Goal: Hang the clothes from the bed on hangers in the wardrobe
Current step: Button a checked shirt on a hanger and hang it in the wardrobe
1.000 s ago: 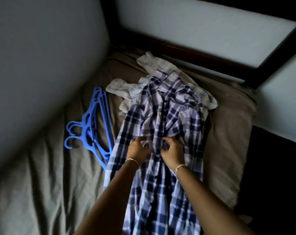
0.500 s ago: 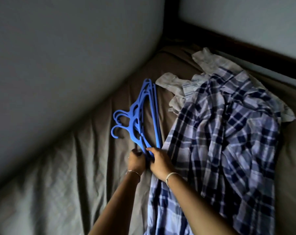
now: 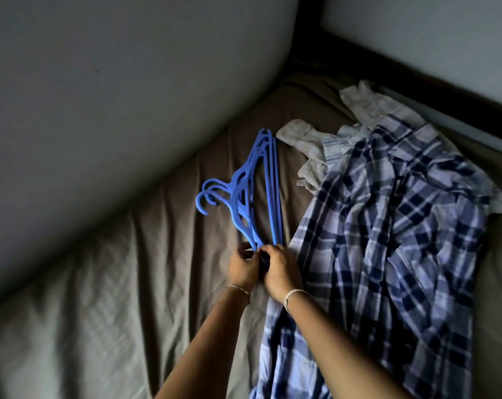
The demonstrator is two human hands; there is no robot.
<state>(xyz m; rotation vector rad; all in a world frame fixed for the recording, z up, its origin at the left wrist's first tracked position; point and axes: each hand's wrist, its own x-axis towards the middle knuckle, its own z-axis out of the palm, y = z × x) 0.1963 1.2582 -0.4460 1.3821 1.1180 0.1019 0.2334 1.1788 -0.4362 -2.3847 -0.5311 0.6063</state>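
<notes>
You are bringing both hands close together at the near tip of the blue hangers [image 3: 252, 197]. Your left hand [image 3: 244, 269] is pinching the tip from the wall side, and your right hand [image 3: 278, 272] is curling its fingers over the same ends from the other side, so the knuckles are almost touching. The hangers are lying flat in a stack on the brown bedsheet [image 3: 128, 283], with their hooks pointing towards the grey wall [image 3: 100, 82] on your left and their long bars running away from you.

Just to the right of the stack, the blue and white plaid shirt [image 3: 388, 254] is lying spread out and rumpled along the bed. Its left edge is sitting right beside the hanger bars, and your right forearm is crossing over its lower part. Beyond it, a pale crumpled garment [image 3: 310, 145] is lying partly under the shirt's far end, near the far tip of the hangers. A dark bed frame [image 3: 416, 82] is running along the head of the mattress. You are wearing a thin bracelet [image 3: 239, 289] on the left wrist and a pale band [image 3: 291, 295] on the right.
</notes>
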